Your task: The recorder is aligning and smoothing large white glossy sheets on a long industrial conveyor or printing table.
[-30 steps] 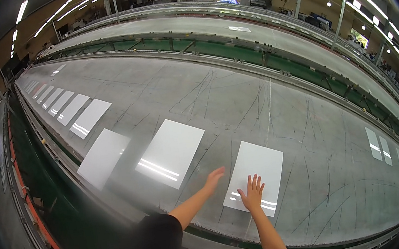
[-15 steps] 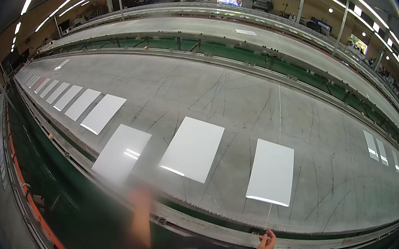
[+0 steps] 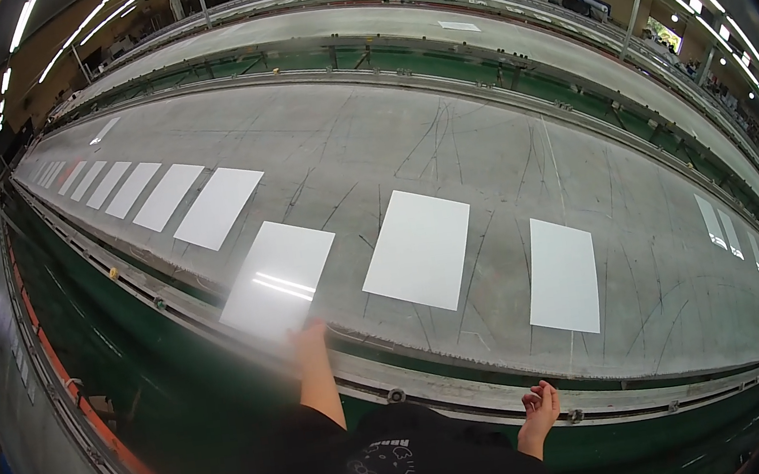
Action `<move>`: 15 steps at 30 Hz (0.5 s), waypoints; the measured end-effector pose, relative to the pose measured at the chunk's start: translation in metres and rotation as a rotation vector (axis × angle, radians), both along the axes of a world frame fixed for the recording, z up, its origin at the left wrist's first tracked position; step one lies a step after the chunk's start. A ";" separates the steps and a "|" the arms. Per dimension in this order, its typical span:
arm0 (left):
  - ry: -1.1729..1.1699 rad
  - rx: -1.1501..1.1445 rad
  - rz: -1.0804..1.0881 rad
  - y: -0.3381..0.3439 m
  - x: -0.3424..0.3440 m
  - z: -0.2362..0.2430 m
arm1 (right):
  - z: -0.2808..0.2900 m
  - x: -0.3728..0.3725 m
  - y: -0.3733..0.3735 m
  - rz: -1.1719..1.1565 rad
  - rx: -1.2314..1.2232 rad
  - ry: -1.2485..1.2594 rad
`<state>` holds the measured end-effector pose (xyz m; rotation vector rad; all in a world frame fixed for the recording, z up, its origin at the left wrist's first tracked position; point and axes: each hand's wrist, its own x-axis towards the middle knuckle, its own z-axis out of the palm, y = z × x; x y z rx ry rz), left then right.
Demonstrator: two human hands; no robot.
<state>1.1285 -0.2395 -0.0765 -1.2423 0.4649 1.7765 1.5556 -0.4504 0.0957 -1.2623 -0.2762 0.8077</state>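
My left hand (image 3: 308, 333) reaches to the near edge of a glossy white sheet (image 3: 273, 278) lying flat on the long grey table (image 3: 503, 317). A smear over this spot hides its fingers, so I cannot tell whether they grip the sheet. Two more white sheets lie to the right, a middle one (image 3: 419, 249) and a right one (image 3: 562, 276). Beside the table's near rail, below the right sheet, is my right hand (image 3: 538, 404), its fingers curled together. Whatever they may hold is too small to make out.
A row of white sheets (image 3: 220, 207) runs off to the far left, and several more (image 3: 711, 221) lie at the far right. Along the table's near side runs a metal rail (image 3: 475, 394). Green floor (image 3: 117, 335) separates this table from another at left with an orange edge (image 3: 64, 370).
The view has turned, shifting the sheets rightward and up in the picture. My left hand has come closer to the left sheet's near edge. My right hand stays curled by the rail.
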 end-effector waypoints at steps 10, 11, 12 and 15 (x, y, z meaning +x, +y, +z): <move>1.095 -0.047 -0.124 -0.026 -0.009 0.045 | 0.000 -0.030 0.012 0.130 -0.031 0.042; 1.005 0.051 -0.080 -0.032 -0.008 0.062 | -0.002 -0.034 0.012 0.168 -0.057 0.058; 0.919 0.197 -0.079 -0.037 -0.007 0.081 | -0.005 -0.038 0.012 0.180 -0.077 0.061; 0.901 0.194 -0.103 -0.054 -0.003 0.136 | -0.009 -0.051 0.015 0.297 -0.103 0.101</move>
